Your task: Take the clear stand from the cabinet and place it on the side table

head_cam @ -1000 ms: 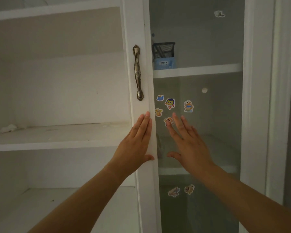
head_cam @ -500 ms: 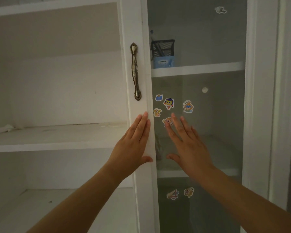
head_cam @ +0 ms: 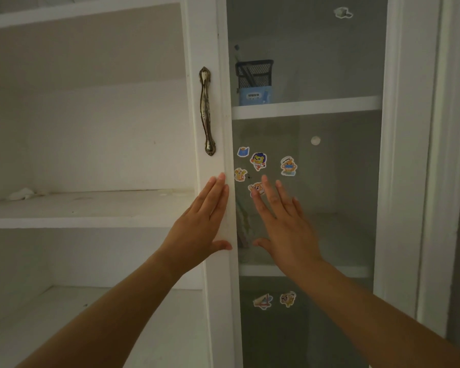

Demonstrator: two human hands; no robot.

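White cabinet (head_cam: 91,115) fills the view: open shelves on the left, glass door (head_cam: 329,195) w/ white frame on the right, bronze handle (head_cam: 207,111) on the frame's left stile. Behind the glass, upper shelf (head_cam: 306,107) carries a black mesh pen cup (head_cam: 254,73) above a blue box (head_cam: 254,95); cartoon stickers (head_cam: 258,161) dot the pane. Left hand (head_cam: 199,229) lies flat on the stile below the handle, fingers (head_cam: 218,192) straight and together, thumb hooked at the inner edge, holding nothing. Right hand (head_cam: 284,227) is flat on or just off the glass, fingers spread, also holding nothing. Clear stand: can't spot it; something pale and upright shows behind the pane near the hands, too dim to ID. Step looks like working the door, stand not yet reached. Next prob needs the door moved aside, then locating the stand; side table not in view.
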